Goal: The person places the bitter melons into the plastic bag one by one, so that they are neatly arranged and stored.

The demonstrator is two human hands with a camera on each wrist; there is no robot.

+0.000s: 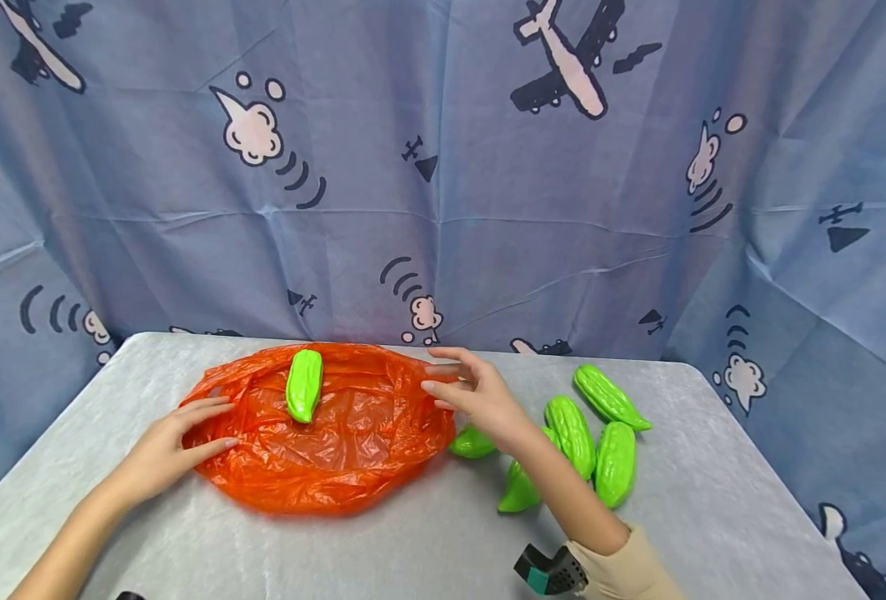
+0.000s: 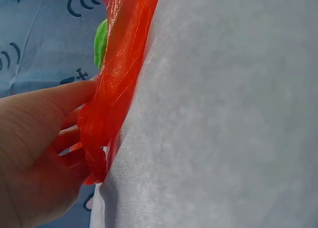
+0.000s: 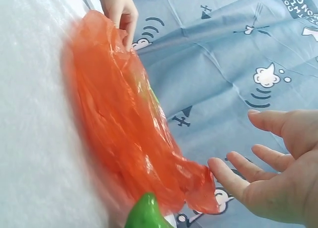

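A red-orange plastic bag (image 1: pixel 315 493) lies spread on the table with its mouth facing up. One green bitter melon (image 1: pixel 304 385) rests in it, near the back rim. My left hand (image 1: pixel 159 454) is at the bag's left edge, its fingers and thumb extended and touching the plastic; part of the fingers hides behind the film in the left wrist view. At the right rim is my right hand (image 1: pixel 488 404), fingers spread and loosely bent, a fingertip at the plastic in the right wrist view. It holds nothing.
Several more bitter melons (image 1: pixel 572 433) lie to the right of the bag, partly under my right forearm. One of them (image 1: pixel 473 443) lies close to the bag's right side. A blue patterned curtain (image 1: pixel 443 183) hangs behind the grey-white table (image 1: pixel 720 500).
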